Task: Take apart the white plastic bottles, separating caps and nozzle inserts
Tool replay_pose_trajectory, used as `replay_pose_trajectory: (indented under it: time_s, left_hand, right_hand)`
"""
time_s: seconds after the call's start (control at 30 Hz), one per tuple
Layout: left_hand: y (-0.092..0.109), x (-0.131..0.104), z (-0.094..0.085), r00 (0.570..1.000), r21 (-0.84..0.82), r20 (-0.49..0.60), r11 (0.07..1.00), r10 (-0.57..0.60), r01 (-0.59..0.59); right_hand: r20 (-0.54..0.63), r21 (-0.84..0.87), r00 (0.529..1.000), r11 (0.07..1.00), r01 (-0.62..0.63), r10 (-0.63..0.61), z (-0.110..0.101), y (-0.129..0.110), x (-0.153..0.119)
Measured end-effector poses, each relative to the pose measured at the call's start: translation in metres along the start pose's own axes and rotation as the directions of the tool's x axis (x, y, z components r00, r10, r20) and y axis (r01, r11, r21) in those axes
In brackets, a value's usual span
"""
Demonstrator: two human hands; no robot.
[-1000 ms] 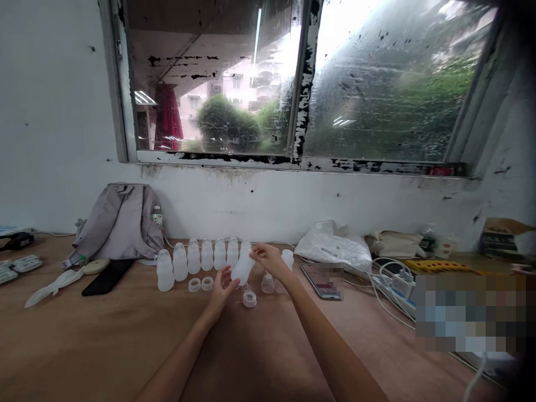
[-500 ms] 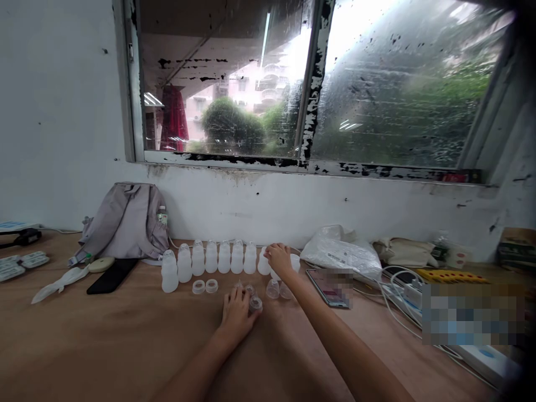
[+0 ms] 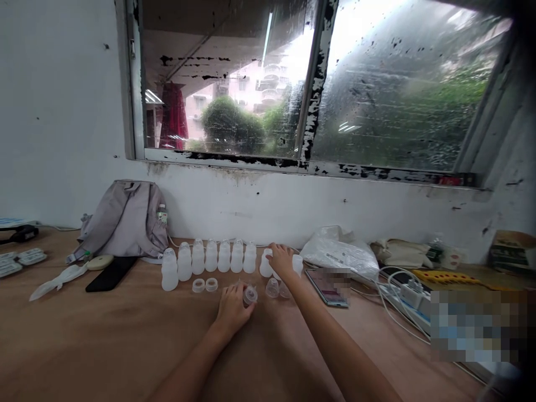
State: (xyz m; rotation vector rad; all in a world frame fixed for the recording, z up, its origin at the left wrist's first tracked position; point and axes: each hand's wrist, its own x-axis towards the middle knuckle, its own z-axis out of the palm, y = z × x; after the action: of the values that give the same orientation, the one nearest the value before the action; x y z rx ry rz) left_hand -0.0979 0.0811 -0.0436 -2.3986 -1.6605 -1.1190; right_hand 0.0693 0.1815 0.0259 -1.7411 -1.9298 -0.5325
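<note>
Low over the brown table, my left hand (image 3: 233, 308) is closed round a baby bottle nipple (image 3: 250, 295) set in a clear ring, its round opening facing me. Farther back, the fingers of my right hand (image 3: 282, 261) curl over a whitish baby bottle, which my hand mostly hides. One uncapped bottle (image 3: 266, 263) stands just left of that hand and another (image 3: 297, 264) just right. Two clear domed caps (image 3: 272, 288) sit below my right wrist, one partly covered by the arm. Two white collar rings (image 3: 198, 285) lie left of my left hand.
Several capped bottles (image 3: 211, 257) form a row near the wall. A phone (image 3: 329, 287) and a plastic bag (image 3: 341, 251) lie right of my right arm, with cables and a power strip beyond. A grey backpack (image 3: 129, 223) and a black phone (image 3: 111, 274) are at left.
My left hand has drawn slightly left, turning the nipple and ring upward in its fingers. My right hand has barely shifted, now showing more of the bottle on its left.
</note>
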Motion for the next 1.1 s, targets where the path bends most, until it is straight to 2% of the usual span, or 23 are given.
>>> replay_pose_trajectory:
  time_s: [0.07,0.1,0.13,0.2,0.23,0.3,0.37,0.43,0.53,0.9,1.1]
  left_hand:
    - [-0.004,0.002,-0.002,0.999,-0.015,-0.042,1.000,0.008,-0.009]
    - [-0.007,0.003,-0.003,0.998,-0.016,-0.068,1.000,0.013,-0.014]
    - [-0.010,0.004,-0.004,0.995,-0.014,-0.098,1.000,0.015,-0.016]
    - [-0.015,0.006,-0.006,0.988,0.004,-0.155,1.000,0.015,-0.014]
    - [-0.018,0.007,-0.006,0.984,0.015,-0.180,1.000,0.014,-0.012]
    - [-0.024,0.008,-0.008,0.975,0.032,-0.220,0.999,0.023,-0.016]
    - [-0.029,0.008,-0.011,0.968,0.040,-0.247,0.998,0.046,-0.037]
    - [-0.032,0.009,-0.014,0.963,0.046,-0.259,0.997,0.072,-0.062]
    - [-0.032,0.009,-0.020,0.962,0.051,-0.255,0.995,0.096,-0.086]
    - [-0.025,0.007,-0.028,0.976,0.031,-0.167,0.990,0.142,-0.139]
    - [-0.029,0.013,-0.026,0.984,0.070,-0.068,0.985,0.164,-0.159]
  right_hand:
    - [-0.100,0.123,0.994,0.992,-0.024,0.036,-0.005,-0.009,-0.009]
    - [-0.123,0.220,0.992,0.975,-0.013,0.041,-0.008,-0.015,-0.014]
    - [-0.099,0.318,0.995,0.948,0.009,0.023,-0.010,-0.021,-0.019]
    - [0.044,0.472,0.995,0.880,0.055,-0.086,-0.016,-0.034,-0.027]
    - [0.123,0.528,0.978,0.846,0.077,-0.166,-0.018,-0.040,-0.030]
    - [0.234,0.611,0.919,0.784,0.113,-0.316,-0.021,-0.050,-0.035]
    - [0.281,0.659,0.874,0.742,0.125,-0.397,-0.021,-0.055,-0.038]
    - [0.282,0.671,0.869,0.731,0.125,-0.408,-0.019,-0.057,-0.040]
    - [0.240,0.661,0.887,0.735,0.149,-0.395,-0.015,-0.058,-0.043]
    - [0.251,0.534,0.883,0.818,0.215,-0.396,-0.015,-0.058,-0.045]
    - [0.312,0.560,0.844,0.802,0.208,-0.437,-0.015,-0.051,-0.041]
